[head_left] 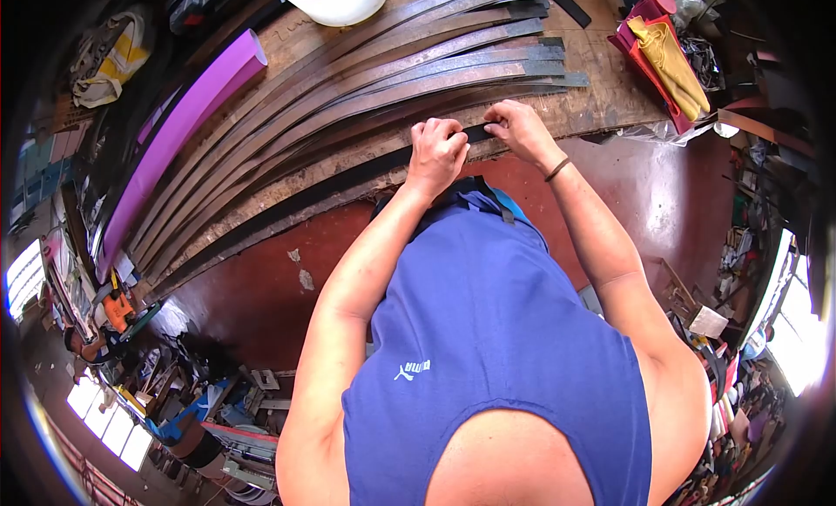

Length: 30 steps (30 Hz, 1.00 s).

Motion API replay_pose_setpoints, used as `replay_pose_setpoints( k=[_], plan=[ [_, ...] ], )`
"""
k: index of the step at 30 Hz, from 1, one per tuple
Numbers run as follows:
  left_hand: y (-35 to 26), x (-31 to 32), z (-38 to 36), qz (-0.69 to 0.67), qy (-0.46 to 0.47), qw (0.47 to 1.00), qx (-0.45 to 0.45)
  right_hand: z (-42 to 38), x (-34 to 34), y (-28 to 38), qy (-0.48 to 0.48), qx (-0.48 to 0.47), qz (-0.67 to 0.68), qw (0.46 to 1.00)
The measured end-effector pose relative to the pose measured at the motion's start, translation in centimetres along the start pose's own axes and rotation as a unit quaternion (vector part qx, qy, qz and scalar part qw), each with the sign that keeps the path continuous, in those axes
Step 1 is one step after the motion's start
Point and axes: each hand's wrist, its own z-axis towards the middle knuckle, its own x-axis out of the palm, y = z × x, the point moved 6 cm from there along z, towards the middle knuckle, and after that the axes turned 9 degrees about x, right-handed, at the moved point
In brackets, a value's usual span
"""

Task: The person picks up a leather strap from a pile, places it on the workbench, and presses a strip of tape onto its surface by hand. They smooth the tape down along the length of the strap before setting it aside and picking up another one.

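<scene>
A long black strap [322, 190] lies along the front edge of the wooden workbench [601, 97]. Near its right end my left hand [437, 154] is closed over it with curled fingers. My right hand [521, 131], with a dark band at the wrist, pinches the strap's end between thumb and fingers. Just beyond both hands, a fanned stack of long brown and grey-black strips [374, 97] stretches across the bench, their squared ends toward the right.
A purple roll [174, 149] lies left of the strips. At the back is a white tub [335, 3]. Yellow cloth [669, 62] rests over red material on the right, and a short black strip [566, 5] lies at the rear. Red floor [287, 262] shows below the bench edge.
</scene>
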Motion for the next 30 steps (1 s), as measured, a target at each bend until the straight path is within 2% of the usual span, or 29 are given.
replay_pose_setpoints(
  k=[15, 18, 21, 24, 25, 28, 29, 30],
  plan=[
    [0.0, 0.1, -0.1, 0.003, 0.009, 1.0, 0.006, 0.3, 0.7, 0.2, 0.015, 0.028, -0.049, 0.998],
    [-0.1, 0.1, 0.0, 0.001, 0.011, 1.0, 0.003, -0.6, -0.2, 1.2, -0.032, 0.033, -0.102, 0.994],
    [-0.5, 0.0, -0.2, 0.032, 0.029, 0.999, 0.012, -1.6, -1.1, 1.2, -0.11, -0.002, -0.098, 0.989],
    [-1.4, -1.0, -0.8, 0.062, 0.037, 0.997, 0.002, -3.9, -1.0, 3.1, -0.16, -0.107, -0.1, 0.976],
    [-1.1, -0.5, -1.8, 0.077, 0.075, 0.994, 0.001, -4.7, -0.5, 4.3, -0.132, -0.127, -0.098, 0.978],
    [-0.9, -1.3, -4.2, 0.123, 0.099, 0.987, -0.037, -6.5, 4.4, 5.5, -0.024, -0.16, -0.187, 0.969],
    [-0.4, -1.2, -5.5, 0.151, 0.136, 0.978, -0.054, -7.1, 6.1, 5.1, 0.026, -0.154, -0.22, 0.963],
    [0.2, -1.5, -6.8, 0.147, 0.159, 0.972, -0.094, -7.3, 7.1, 4.5, 0.033, -0.15, -0.229, 0.961]
  ],
)
